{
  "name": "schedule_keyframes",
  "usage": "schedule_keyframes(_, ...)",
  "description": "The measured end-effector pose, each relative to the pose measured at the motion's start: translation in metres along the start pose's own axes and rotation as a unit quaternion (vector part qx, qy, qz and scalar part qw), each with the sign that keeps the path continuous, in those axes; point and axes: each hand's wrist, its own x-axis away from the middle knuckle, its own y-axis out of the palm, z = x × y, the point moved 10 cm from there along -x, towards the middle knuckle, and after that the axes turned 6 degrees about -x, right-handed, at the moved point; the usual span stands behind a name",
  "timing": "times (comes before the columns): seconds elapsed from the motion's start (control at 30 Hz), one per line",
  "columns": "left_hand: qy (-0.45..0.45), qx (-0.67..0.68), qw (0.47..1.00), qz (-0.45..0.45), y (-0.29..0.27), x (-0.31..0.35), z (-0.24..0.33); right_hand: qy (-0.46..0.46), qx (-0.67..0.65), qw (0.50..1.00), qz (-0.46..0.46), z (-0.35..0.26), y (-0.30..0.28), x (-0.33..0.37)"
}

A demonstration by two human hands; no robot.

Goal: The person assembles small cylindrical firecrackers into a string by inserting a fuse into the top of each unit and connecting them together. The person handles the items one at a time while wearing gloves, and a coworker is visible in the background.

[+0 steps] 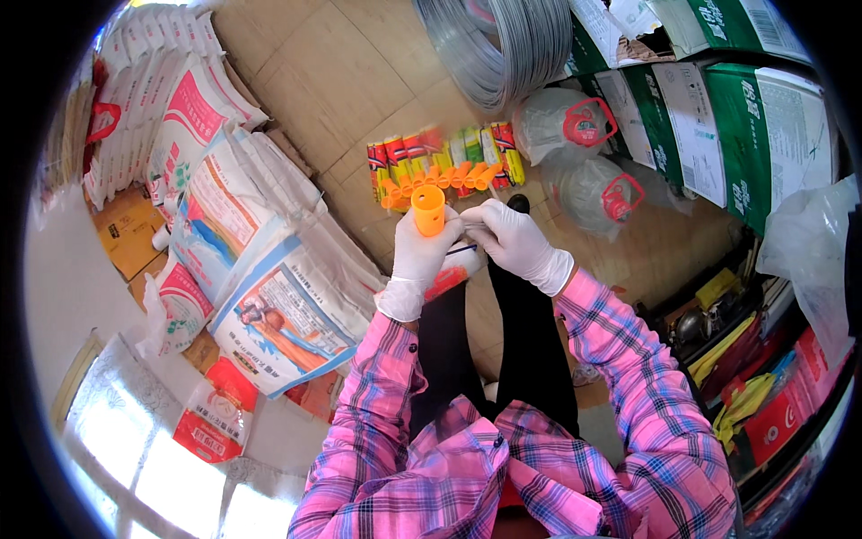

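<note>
My gloved left hand [418, 256] is closed around an orange plastic tube [429, 212], its wide round opening tipped up toward me and a small hole in its side. Close beside it, my gloved right hand [514, 235] pinches with thumb and fingertips near the tube's side. Whatever sits in that pinch is too small to make out. Just beyond both hands, several smaller orange tubes [446, 176] lie in a row. Behind these is a line of red, yellow and green cylindrical packs [417, 153] on the floor. A thin dark rod [461, 249] shows below my fingers.
Stacked white sacks [292, 314] fill the left side. A coil of grey wire [503, 54] stands at the far right of centre. Clear jugs with red handles [584, 184] and green-white cartons [718, 135] line the right. Tiled floor [314, 63] spreads beyond the packs.
</note>
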Motion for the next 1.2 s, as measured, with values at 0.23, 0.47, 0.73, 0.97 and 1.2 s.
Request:
schedule_keyframes(0.23, -0.022, 0.064, 0.997, -0.027, 0.003, 0.000, -0.008, 0.097, -0.167, 0.979, 0.059, 0.021, -0.001, 0.013)
schedule_keyframes(0.47, -0.039, 0.080, 0.995, -0.044, 0.009, 0.006, -0.014, 0.032, -0.054, 0.998, 0.022, 0.009, -0.008, 0.008)
schedule_keyframes(0.73, -0.035, 0.013, 0.997, -0.075, 0.020, 0.002, -0.029, 0.044, -0.048, 0.992, 0.109, 0.008, -0.029, 0.010)
schedule_keyframes(0.97, 0.105, -0.091, 0.990, 0.016, 0.018, -0.009, -0.034, 0.069, -0.062, 0.988, 0.120, 0.014, -0.020, 0.011)
schedule_keyframes(1.2, 0.135, -0.107, 0.984, 0.048, 0.019, -0.010, -0.029, 0.067, -0.067, 0.989, 0.111, 0.012, -0.019, 0.013)
